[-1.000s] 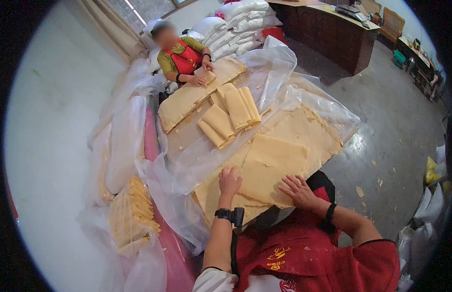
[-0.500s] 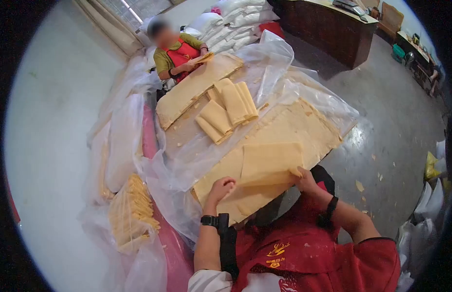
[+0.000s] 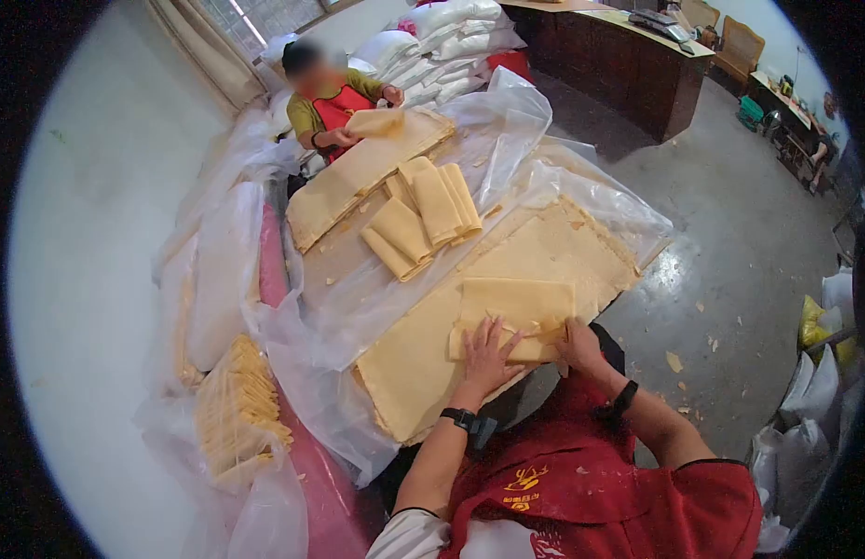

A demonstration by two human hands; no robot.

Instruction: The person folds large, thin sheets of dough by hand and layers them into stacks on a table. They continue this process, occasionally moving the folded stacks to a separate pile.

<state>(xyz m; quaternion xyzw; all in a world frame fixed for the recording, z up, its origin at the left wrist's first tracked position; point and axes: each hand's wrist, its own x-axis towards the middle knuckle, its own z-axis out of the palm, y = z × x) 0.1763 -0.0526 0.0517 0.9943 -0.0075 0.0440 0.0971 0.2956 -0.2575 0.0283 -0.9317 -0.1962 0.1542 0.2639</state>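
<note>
Folded yellow sheet on the stack of larger sheets, 4 o'clock from centre, long axis 9-to-3 o'clock.
The left hand, curled off its 8 o'clock corner half a second ago, now presses its near fold, grip spread. The right hand touches its 3 o'clock end; fingertips hidden, I cannot tell that grip.

I had two hands, my left hand and right hand, at one folded sheet. I counted two stacks, one near stack and one far stack, and between them several bundles, too overlapped to number. I also saw one co-worker, two aprons and, far right, one desk.
</note>
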